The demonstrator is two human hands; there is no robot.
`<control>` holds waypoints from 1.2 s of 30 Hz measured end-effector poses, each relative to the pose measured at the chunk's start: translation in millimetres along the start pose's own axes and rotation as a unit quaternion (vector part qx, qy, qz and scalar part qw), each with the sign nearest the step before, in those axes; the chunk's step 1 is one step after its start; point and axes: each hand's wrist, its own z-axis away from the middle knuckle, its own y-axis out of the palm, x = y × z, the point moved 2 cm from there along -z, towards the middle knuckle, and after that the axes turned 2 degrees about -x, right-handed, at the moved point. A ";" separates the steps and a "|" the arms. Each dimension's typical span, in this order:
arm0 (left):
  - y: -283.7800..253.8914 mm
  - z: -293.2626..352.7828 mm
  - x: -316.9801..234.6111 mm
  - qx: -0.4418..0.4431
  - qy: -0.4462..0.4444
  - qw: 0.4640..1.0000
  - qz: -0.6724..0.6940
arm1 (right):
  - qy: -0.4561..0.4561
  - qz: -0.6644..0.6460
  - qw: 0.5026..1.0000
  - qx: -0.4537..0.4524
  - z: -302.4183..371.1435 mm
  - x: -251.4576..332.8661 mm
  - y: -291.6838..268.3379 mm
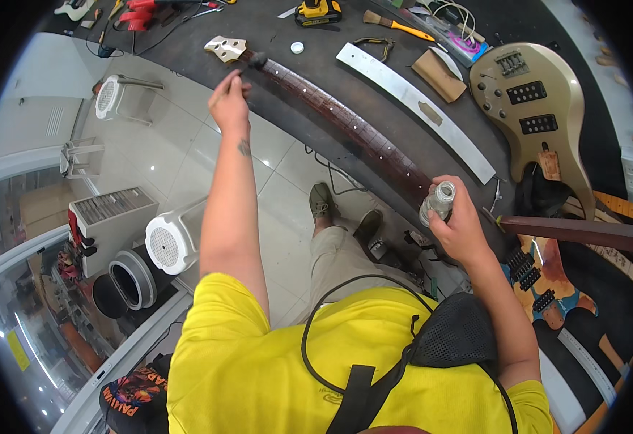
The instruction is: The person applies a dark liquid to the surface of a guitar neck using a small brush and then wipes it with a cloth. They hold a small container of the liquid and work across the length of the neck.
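Note:
A long guitar neck (345, 119) with a dark brown fretboard and white dots lies across the workbench. Its cream headstock (226, 48) is at the far left end. My left hand (230, 103) is closed in a pinch near the headstock; what sits between its fingertips is too small to make out. Right by those fingertips, a small dark lump (257, 61) rests on the neck. My right hand (455, 220) is wrapped round a small clear glass bottle (443, 194), uncapped, at the neck's near right end. A round white cap (297, 48) lies on the bench beyond the neck.
A long white metal plate (410, 108) lies behind the neck. Farther right are a brown leather-like pouch (439, 74), a gold bass body (533, 101) and a second painted guitar body (551, 282). A paintbrush (400, 26) and a yellow power tool (318, 12) lie at the back.

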 end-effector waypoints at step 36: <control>33.6 282.5 -59.9 0.354 -0.263 0.841 0.313 | 0.005 0.317 0.932 0.173 -15.4 31.1 -42.3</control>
